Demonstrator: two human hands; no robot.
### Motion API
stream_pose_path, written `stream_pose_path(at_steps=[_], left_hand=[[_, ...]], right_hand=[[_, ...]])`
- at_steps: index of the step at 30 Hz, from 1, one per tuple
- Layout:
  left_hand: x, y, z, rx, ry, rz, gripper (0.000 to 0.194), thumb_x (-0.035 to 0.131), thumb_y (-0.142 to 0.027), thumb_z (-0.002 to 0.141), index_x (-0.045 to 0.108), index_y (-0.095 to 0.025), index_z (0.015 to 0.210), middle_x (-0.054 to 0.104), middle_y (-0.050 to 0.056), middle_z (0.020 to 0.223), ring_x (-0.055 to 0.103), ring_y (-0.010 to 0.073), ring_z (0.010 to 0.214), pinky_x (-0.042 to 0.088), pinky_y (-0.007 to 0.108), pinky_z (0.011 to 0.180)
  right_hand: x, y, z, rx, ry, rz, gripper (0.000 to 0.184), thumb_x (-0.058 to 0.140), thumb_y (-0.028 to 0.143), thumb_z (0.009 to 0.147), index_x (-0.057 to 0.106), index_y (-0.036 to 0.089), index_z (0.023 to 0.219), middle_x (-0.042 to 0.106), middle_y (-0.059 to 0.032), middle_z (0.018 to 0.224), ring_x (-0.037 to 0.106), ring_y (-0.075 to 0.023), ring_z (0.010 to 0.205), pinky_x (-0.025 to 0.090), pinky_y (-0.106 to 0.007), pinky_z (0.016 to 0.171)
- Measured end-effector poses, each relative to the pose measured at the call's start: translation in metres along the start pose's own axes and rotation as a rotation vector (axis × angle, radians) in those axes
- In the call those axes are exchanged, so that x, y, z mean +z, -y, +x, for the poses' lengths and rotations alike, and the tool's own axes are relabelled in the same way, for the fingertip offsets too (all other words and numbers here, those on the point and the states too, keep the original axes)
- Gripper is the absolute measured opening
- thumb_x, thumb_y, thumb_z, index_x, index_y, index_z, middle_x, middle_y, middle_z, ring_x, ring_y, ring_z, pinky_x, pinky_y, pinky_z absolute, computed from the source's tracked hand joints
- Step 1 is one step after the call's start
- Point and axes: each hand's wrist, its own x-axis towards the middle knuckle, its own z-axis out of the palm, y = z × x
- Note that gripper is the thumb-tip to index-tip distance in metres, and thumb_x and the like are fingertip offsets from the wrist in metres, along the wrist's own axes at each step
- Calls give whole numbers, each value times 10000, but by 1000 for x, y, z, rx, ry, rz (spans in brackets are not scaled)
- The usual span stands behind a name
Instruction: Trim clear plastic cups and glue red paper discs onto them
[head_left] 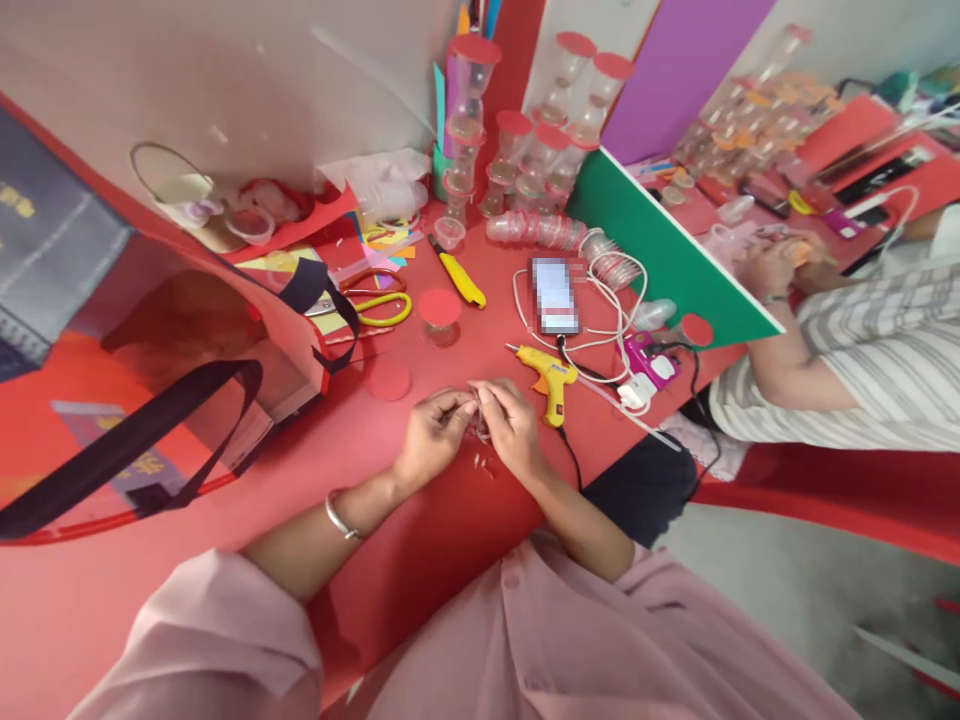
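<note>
My left hand and my right hand meet above the red table, thumbs and fingers pinched together. Between the fingertips is a small, partly see-through object, mostly hidden, whose kind I cannot make out. Tiny pale scraps lie just below the hands. To the right rests a yellow glue gun with its nozzle pointing left. Beyond the hands stands a small clear cup with a red disc on top. A flat red disc lies to the left of it.
Left stands a red bag with dark handles. Scissors, a yellow cutter, a phone with white cable and a purple power strip lie around. Stacked plastic cups rise behind. Past a green divider, another person's arm shows.
</note>
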Motion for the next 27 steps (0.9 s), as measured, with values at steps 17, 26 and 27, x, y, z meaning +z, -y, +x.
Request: stream_pose_path(at_steps=[17, 26, 27], left_hand=[[3, 4, -5, 78, -103, 278, 250, 579, -270, 967, 649, -182, 744, 604, -2, 697, 552, 132, 660, 446, 250, 666], [2, 6, -5, -61, -30, 128, 375, 587, -510, 985, 666, -187, 811, 599, 12, 692, 552, 137, 635, 455, 246, 605], [1, 7, -5, -71, -16, 131, 392, 578, -528, 987, 660, -187, 812, 594, 9, 688, 546, 133, 626, 452, 243, 599]], right_hand=[[7, -7, -3, -98, -23, -98, 303, 494, 331, 1082, 752, 272, 1230, 720, -73, 1004, 701, -199, 971, 585, -338, 907], [6, -4, -2, -15, -57, -39, 321, 475, 379, 1083, 766, 290, 1186, 744, -66, 1046, 714, -201, 1005, 574, -341, 951], [6, -4, -3, -9, -54, -45, 322, 478, 388, 1080, 766, 291, 1186, 742, -67, 1045, 713, -204, 1003, 576, -344, 951]])
